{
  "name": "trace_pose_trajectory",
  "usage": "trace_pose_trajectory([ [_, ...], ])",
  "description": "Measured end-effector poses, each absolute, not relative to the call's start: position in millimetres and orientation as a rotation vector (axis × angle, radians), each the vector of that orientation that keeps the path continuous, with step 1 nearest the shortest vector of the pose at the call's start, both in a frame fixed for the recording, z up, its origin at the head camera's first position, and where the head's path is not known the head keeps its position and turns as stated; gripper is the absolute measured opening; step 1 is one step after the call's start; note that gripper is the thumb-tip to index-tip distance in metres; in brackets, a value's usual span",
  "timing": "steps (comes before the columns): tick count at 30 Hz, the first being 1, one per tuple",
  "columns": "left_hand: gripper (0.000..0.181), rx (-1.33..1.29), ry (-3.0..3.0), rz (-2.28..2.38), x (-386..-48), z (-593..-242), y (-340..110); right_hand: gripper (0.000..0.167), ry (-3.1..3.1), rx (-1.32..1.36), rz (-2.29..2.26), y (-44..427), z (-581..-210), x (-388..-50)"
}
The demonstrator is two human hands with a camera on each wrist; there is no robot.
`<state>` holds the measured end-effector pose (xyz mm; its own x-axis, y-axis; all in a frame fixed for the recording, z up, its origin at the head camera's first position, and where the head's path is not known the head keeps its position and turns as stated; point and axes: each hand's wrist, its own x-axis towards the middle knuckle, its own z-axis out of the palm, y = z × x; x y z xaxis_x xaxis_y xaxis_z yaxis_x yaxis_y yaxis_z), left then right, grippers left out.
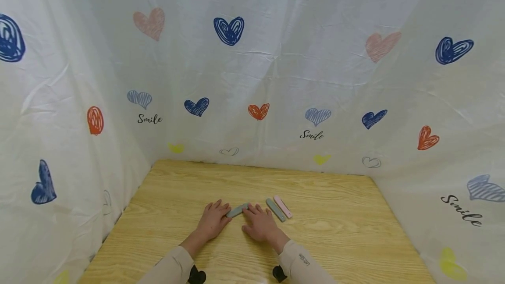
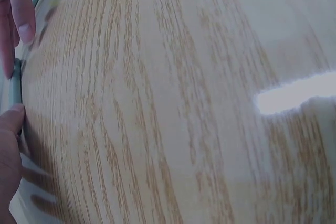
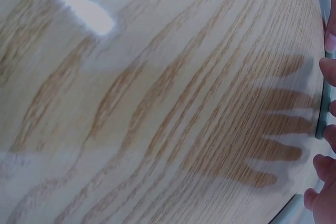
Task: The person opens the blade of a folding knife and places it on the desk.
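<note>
In the head view a grey-green bar (image 1: 238, 210) lies at a slant on the wooden table between both hands. My left hand (image 1: 213, 221) touches its left end, fingers spread fairly straight. At the bar's other end rest fingertips of my right hand (image 1: 261, 224), its thumb held apart. The left wrist view catches the same bar (image 2: 16, 90) at its left edge, with my left hand (image 2: 8, 161) below and my right hand (image 2: 20, 6) above. On the right wrist view's right edge, fingers of my right hand (image 3: 326, 169) are beside the bar (image 3: 325, 100).
Right of my right hand, a second grey-green bar (image 1: 275, 210) and a pink bar (image 1: 282, 207) lie side by side on the table (image 1: 335, 231). White cloth (image 1: 276, 78) printed with hearts hangs behind and at both sides. Two dark objects show near the sleeves.
</note>
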<state>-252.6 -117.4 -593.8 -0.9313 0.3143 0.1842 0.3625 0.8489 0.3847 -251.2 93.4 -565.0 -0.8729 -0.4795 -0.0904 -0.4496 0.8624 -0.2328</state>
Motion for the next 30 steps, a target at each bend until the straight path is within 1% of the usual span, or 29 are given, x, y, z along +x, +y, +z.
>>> trace_pose_trajectory([
  [7,0.037,-0.569,-2.839,-0.652,-250,-591,-119,0.058,2.898,-0.741,-0.328,94,-568,-249],
  [13,0.031,-0.619,-2.748,-0.636,-250,-595,-120,0.059,2.91,-0.737,-0.34,95,-573,-249],
  [18,0.03,-0.628,-2.734,-0.69,-250,-598,-120,0.059,2.923,-0.766,-0.335,97,-576,-250],
  [21,0.031,-0.658,-2.744,-0.737,-249,-597,-119,0.057,2.952,-0.832,-0.352,100,-574,-248],
  [25,0.03,-0.764,-2.72,-0.748,-247,-593,-115,0.05,3.014,-0.972,-0.357,104,-574,-248],
  [30,0.027,-0.862,-2.656,-0.707,-245,-588,-109,0.039,2.938,-1.054,-0.509,105,-575,-253],
])
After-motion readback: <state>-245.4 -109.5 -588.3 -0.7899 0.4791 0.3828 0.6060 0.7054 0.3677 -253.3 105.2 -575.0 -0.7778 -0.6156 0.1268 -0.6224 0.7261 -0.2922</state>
